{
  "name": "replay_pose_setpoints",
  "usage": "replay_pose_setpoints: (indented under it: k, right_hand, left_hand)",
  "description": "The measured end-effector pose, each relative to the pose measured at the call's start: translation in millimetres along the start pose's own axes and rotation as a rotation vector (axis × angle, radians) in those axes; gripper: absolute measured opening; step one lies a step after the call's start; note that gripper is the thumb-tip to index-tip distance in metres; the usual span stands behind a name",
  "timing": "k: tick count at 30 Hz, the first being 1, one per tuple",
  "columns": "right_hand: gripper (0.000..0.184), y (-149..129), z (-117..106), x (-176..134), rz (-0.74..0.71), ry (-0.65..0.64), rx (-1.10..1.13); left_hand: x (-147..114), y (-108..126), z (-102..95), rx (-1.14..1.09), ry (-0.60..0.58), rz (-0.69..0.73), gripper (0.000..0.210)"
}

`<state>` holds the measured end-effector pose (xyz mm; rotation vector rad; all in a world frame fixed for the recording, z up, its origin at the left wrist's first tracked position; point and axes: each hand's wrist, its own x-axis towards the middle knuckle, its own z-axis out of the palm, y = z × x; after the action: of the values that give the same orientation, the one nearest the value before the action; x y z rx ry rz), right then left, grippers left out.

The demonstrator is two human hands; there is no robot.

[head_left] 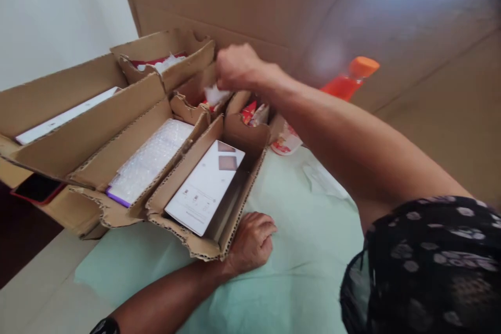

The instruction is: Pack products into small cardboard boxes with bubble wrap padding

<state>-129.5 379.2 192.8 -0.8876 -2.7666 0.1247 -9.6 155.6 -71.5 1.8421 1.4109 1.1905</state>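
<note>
My right hand (239, 67) is raised over the rear compartments of the cardboard boxes, its fingers curled shut. Just below the fingers is a blurred white piece (216, 95) with red beside it; whether the fingers grip it I cannot tell. My left hand (253, 241) rests on the pale green cloth (313, 250) in a loose fist, against the front corner of the nearest cardboard box (245, 195). Nothing shows in it. Inside that box lies a white printed carton (205, 188). A bubble-wrapped package (152, 156) with a purple edge fills the compartment to its left.
Another white box (68, 115) lies in the far left compartment. Red and white packets (254, 113) sit in a rear compartment. Beyond my right forearm is an orange-capped bottle (344, 83). A dark phone-like object (38, 188) lies at left. Large cardboard panels (242, 0) stand behind.
</note>
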Motion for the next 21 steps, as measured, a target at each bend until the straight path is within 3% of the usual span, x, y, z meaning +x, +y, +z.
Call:
replay_pose_setpoints:
  k: [4, 6, 7, 9, 11, 13, 15, 18, 20, 21]
  right_hand:
    - [0.025, 22.8, -85.6, -97.0, 0.066, 0.250, -0.042]
    - [0.020, 46.9, -101.5, -163.5, 0.103, 0.424, -0.005]
    - [0.023, 62.0, -99.9, -196.8, 0.163, 0.446, 0.015]
    - [0.027, 97.1, -79.2, -254.5, 0.311, 0.511, 0.137]
    - [0.032, 133.7, -44.3, -293.2, 0.476, 0.590, 0.243]
    - [0.032, 164.9, -9.0, -314.4, 0.603, 0.532, 0.258]
    - [0.032, 187.0, 17.5, -327.5, 0.713, 0.457, 0.200]
    - [0.035, 201.6, 40.9, -346.5, 0.772, 0.404, 0.122]
    - [0.038, 201.1, 54.2, -358.5, 0.699, 0.377, 0.116]
    - [0.039, 198.6, 62.4, -362.9, 0.644, 0.365, 0.117]
  left_hand:
    - [-5.1, -0.4, -4.6, 0.021, 0.001, 0.028, 0.033]
    - [-6.5, -2.5, -6.1, 0.029, 0.002, 0.047, 0.033]
    - [-6.6, -3.8, -6.1, 0.035, 0.001, 0.053, 0.032]
    - [-5.8, -5.2, -4.6, 0.054, 0.001, 0.057, 0.032]
    - [-5.0, -1.7, -3.1, 0.078, 0.006, 0.052, 0.031]
    - [-7.5, 10.7, -6.7, 0.117, 0.013, 0.056, 0.031]
    - [-16.1, 33.6, -22.1, 0.148, 0.006, 0.121, 0.030]
    - [-38.0, 80.5, -76.3, 0.181, 0.013, 0.260, 0.037]
    - [-51.3, 112.7, -126.8, 0.288, 0.123, 0.237, 0.043]
    - [-55.5, 127.5, -152.2, 0.362, 0.236, 0.168, 0.041]
